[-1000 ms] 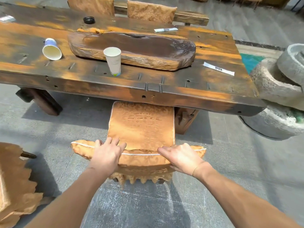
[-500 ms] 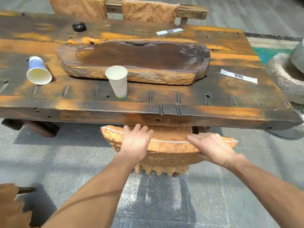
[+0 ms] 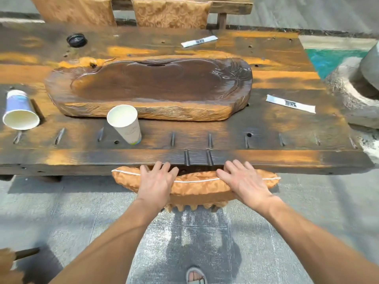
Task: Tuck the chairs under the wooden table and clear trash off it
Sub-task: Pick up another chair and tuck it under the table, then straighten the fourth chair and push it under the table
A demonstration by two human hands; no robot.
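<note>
The wooden table [image 3: 266,156] fills the upper half of the head view. A chair with an orange patterned cushioned back [image 3: 196,185] is pushed against the table's near edge, its seat hidden underneath. My left hand [image 3: 156,184] and my right hand [image 3: 244,182] both rest on top of the chair back, fingers spread over it. On the table, a white paper cup [image 3: 125,124] stands upright, a blue-and-white paper cup [image 3: 19,110] lies on its side at the left, a black lid [image 3: 76,39] sits at the far left, and two white wrappers [image 3: 290,103] [image 3: 199,41] lie flat.
A large carved wooden tray [image 3: 151,87] occupies the table's middle. Two cushioned chair backs [image 3: 170,14] stand at the far side. A stone basin [image 3: 352,93] stands at the right. Another orange chair's edge [image 3: 8,267] shows at bottom left. My sandalled foot [image 3: 194,275] is on grey paving.
Both hands pushed the chair forward; its seat has gone under the table and only the back shows. I have stepped closer to the table.
</note>
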